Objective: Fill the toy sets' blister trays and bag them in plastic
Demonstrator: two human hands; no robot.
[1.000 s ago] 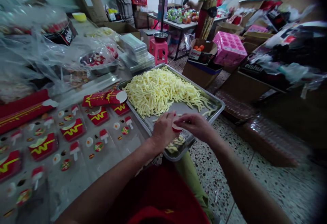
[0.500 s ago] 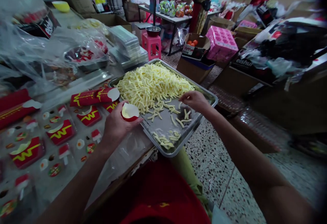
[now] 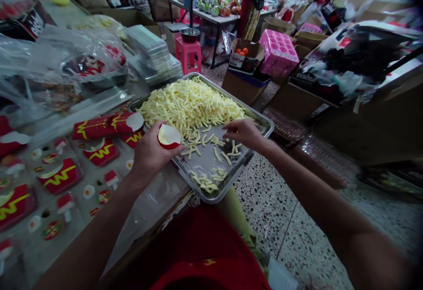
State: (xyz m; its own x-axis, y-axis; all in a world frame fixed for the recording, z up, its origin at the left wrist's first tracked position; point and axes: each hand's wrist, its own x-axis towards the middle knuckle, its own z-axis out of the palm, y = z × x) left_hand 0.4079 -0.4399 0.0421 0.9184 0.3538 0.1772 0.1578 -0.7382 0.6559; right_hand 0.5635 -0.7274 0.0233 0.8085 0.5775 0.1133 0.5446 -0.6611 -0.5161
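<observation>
My left hand is closed around a small red French fry carton, its pale inside facing up, at the tray's left edge. Beside it, a metal tray bears a large heap of pale yellow fries, with loose ones scattered over its front half. Just above the loose fries hovers my right hand, its fingers slightly bent and apart, pointing left; nothing shows between them. On the left lie a row of stacked red cartons and clear packs with red cartons and small toy foods.
Plastic bags cover a bowl of red and white pieces at the back left. Clear plastic boxes are stacked behind the tray. A pink stool holds a metal bowl. Cartons stand right; a person works at a far table.
The camera view has shifted, so the surroundings sit further left. My right hand has moved slightly toward the loose fries and its fingers have loosened. My left hand still holds the carton.
</observation>
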